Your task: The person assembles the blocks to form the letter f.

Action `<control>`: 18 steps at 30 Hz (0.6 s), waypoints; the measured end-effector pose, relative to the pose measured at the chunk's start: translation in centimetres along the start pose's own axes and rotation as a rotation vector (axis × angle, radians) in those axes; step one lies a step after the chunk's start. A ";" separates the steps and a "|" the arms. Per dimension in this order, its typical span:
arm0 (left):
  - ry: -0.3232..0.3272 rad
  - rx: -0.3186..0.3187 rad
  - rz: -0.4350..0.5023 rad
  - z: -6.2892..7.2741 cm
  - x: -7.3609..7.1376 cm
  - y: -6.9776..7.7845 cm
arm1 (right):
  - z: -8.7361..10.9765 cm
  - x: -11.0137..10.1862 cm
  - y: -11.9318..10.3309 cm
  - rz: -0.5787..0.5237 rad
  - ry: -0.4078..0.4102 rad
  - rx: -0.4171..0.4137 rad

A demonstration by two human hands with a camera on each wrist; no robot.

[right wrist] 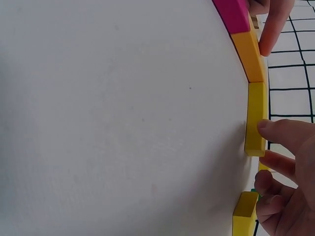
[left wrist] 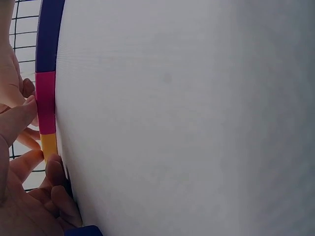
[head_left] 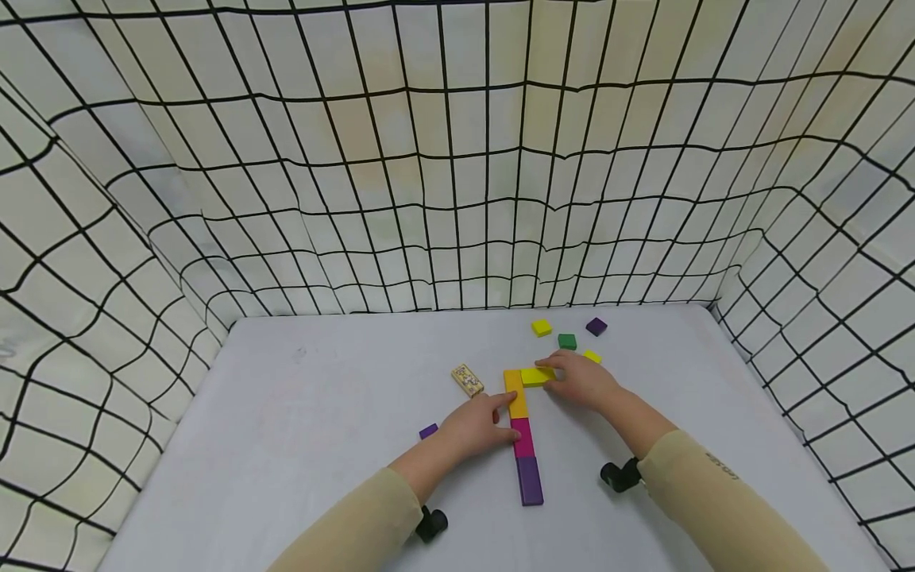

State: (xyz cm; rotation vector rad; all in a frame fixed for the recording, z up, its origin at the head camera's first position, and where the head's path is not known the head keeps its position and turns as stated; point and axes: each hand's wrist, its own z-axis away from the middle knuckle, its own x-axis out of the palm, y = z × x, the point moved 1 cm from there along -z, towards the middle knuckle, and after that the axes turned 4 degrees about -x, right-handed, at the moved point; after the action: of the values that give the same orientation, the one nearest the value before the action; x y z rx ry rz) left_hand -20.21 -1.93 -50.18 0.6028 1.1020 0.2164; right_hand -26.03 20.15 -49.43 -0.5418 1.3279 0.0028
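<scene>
A row of flat blocks lies end to end: purple (head_left: 530, 481), magenta (head_left: 523, 438) and orange (head_left: 516, 396). At its far end a yellow block (head_left: 536, 376) turns off to the right, its end against the orange one's side. My right hand (head_left: 581, 380) pinches this yellow block between thumb (right wrist: 280, 129) and forefinger. My left hand (head_left: 472, 429) lies along the row's left side. Its forefinger (head_left: 503, 400) touches the orange block and its thumb (left wrist: 22, 115) touches the magenta one; the other fingers are bent.
Beyond my right hand lie loose blocks: yellow (head_left: 541, 327), green (head_left: 567, 342), dark purple (head_left: 596, 326) and another yellow (head_left: 592, 357). A patterned block (head_left: 468, 380) lies past my left hand, and a purple block (head_left: 428, 430) lies beside it. Black netting (head_left: 457, 199) surrounds the white table (head_left: 300, 445).
</scene>
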 end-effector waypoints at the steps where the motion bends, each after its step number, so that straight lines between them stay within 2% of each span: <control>1: 0.001 0.003 0.000 0.0 0.0 0.0 | 0.1 -0.1 0.0 -0.004 0.005 -0.002; 18: -0.004 0.007 0.018 0.0 0.0 -0.1 | -0.3 -0.7 0.3 -0.001 -0.012 -0.009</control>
State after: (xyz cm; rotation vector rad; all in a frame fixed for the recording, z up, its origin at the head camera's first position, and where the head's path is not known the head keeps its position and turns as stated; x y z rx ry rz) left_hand -20.24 -2.01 -50.20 0.6191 1.0945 0.2272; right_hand -26.54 20.55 -48.99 -0.5493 1.3165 0.0114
